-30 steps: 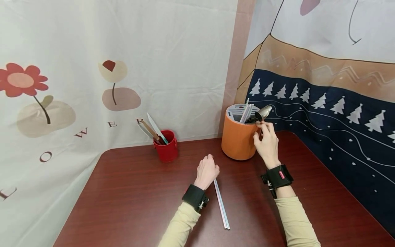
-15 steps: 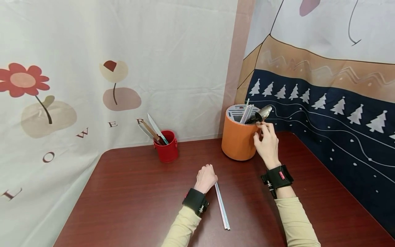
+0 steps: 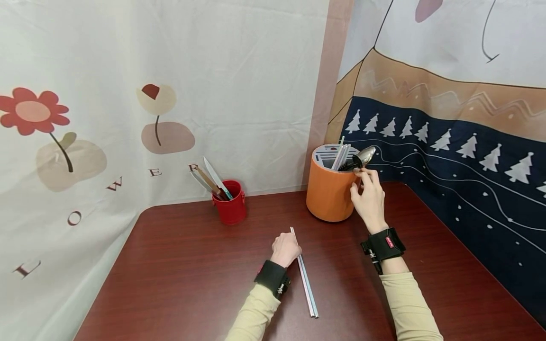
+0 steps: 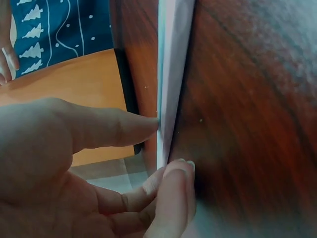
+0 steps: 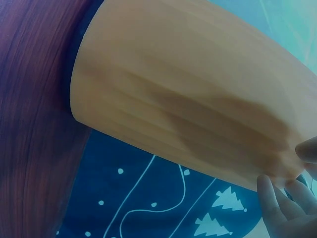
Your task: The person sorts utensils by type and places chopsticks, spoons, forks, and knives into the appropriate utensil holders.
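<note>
Two pale chopsticks lie side by side on the brown table. Around them, near their far end, are the thumb and fingers of my left hand; the left wrist view has the thumb on one side of the chopsticks and the fingertips on the other. An orange utensil holder stands upright at the back right. My right hand holds its rim, beside a metal spoon leaning out of the top. In the right wrist view, fingers meet the holder's wall near the rim; the exact contact is partly hidden.
To the left, a red cup holds knives with their blades up. More chopsticks and a dark utensil stand in the orange holder. Printed cloths hang behind the table and along its right side.
My left hand has slid toward me along the chopsticks, so their far ends now show beyond it. The chopsticks lie almost as before. My right hand and the holder have stayed put.
</note>
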The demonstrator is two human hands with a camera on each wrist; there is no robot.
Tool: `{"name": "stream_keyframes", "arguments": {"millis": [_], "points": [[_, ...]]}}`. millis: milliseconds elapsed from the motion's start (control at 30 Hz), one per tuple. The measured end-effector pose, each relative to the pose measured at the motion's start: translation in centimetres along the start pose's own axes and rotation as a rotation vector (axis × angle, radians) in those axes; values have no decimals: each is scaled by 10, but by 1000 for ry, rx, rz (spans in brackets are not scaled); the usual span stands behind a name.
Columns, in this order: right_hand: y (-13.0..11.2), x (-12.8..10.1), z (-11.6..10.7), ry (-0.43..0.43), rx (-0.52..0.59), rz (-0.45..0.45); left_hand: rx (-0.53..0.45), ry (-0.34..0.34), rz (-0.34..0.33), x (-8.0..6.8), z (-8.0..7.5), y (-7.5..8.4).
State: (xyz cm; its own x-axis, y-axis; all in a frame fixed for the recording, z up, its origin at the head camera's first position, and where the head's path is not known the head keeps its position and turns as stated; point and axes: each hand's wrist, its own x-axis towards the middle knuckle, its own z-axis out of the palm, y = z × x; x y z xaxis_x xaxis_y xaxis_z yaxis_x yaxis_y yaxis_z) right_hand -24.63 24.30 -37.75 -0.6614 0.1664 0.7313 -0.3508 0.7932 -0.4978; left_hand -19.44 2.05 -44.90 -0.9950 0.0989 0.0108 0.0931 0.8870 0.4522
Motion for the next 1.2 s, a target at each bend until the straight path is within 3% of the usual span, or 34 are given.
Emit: {"name": "stream_keyframes", "arguments": {"millis": [500, 967, 1200], "points": [[1, -1, 1, -14, 4, 9, 43, -26, -176, 7, 8, 21], [2, 0, 1, -5, 7, 1, -2, -21, -103, 9, 5, 19], [2, -1, 1, -9, 3, -1, -98, -21, -86, 8, 5, 17]]}}
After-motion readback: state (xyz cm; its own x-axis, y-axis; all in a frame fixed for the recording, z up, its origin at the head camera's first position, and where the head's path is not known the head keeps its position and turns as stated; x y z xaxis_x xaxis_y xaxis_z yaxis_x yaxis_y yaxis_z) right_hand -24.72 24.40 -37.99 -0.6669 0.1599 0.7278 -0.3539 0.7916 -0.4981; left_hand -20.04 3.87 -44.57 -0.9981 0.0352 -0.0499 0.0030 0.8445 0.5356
